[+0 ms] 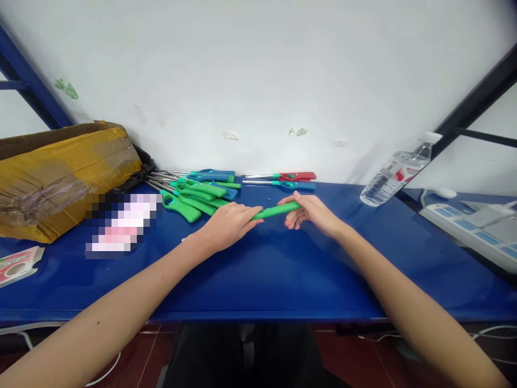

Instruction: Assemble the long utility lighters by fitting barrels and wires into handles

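Note:
Between my hands, above the blue table, is a green long-neck lighter (278, 210). My left hand (234, 223) is closed around its left part, hiding the metal neck there. At the other end of the handle, my right hand (309, 212) pinches the tip between thumb and fingers. Left of my hands lies a pile of similar lighters (194, 207) with green and blue handles, their metal necks pointing left. Near the wall, a red lighter (301, 176) and a blue lighter (299, 186) lie side by side, apart from the pile.
The blue table (274, 275) runs along a white wall. At left stands a taped cardboard box (68, 183), with a torn printed card (20, 264) before it. A water bottle (398, 172) and a white power strip (476, 231) are at right.

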`<control>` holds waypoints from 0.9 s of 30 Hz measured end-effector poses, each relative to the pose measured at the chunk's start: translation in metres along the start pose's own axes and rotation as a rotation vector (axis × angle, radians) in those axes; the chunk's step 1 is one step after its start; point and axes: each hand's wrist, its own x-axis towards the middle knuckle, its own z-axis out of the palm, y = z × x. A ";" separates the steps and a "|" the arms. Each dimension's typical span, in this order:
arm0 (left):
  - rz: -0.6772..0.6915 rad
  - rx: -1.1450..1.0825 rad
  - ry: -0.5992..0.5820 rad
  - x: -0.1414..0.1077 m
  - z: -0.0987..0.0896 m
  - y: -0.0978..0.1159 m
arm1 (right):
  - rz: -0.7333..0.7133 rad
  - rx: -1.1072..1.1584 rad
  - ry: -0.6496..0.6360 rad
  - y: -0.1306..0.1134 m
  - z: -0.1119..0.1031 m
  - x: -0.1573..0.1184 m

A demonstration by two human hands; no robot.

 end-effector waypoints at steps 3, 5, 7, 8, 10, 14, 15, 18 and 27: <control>-0.065 -0.027 -0.048 0.001 -0.003 -0.002 | -0.241 -0.345 0.023 0.003 -0.009 -0.002; -0.088 -0.051 -0.072 0.001 -0.004 -0.003 | -0.385 -0.528 0.101 0.004 -0.013 -0.003; -0.099 -0.074 -0.085 0.001 -0.005 -0.004 | -0.475 -0.600 0.141 0.005 -0.014 -0.004; -0.103 -0.082 -0.088 0.001 -0.005 -0.004 | -0.502 -0.614 0.142 0.005 -0.014 -0.004; -0.111 -0.086 -0.097 0.001 -0.006 -0.005 | -0.535 -0.633 0.131 0.004 -0.013 -0.005; -0.112 -0.084 -0.116 0.001 -0.007 -0.006 | -0.566 -0.639 0.114 0.004 -0.012 -0.006; -0.108 -0.086 -0.117 0.001 -0.007 -0.006 | -0.566 -0.641 0.113 0.005 -0.012 -0.006; -0.093 -0.089 -0.125 0.001 -0.008 -0.007 | -0.544 -0.662 0.101 0.006 -0.011 -0.006; -0.172 -0.110 -0.151 0.000 -0.008 -0.020 | -0.474 -0.606 0.133 0.010 -0.020 0.000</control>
